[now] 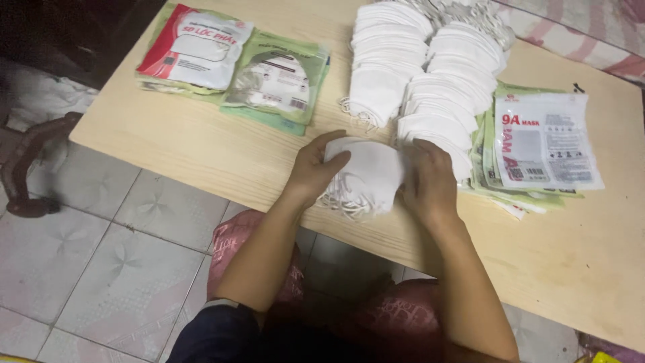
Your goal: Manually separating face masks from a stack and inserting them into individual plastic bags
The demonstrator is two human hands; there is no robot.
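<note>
A small stack of white folded face masks (366,178) lies at the near edge of a light wooden table (201,144). My left hand (316,168) grips the stack's left side, thumb on top. On the stack's right side my right hand (430,181) presses down and holds it. Elastic ear loops hang out below the stack. Just beyond my hands, long overlapping rows of loose white masks (430,74) run toward the far edge.
Sealed green and white mask packets (275,84) lie at the table's far left, one red and white packet (198,47) on top. More flat packets (544,144) are piled at the right. A tiled floor (101,249) lies left; a dark curved object (30,158) stands there.
</note>
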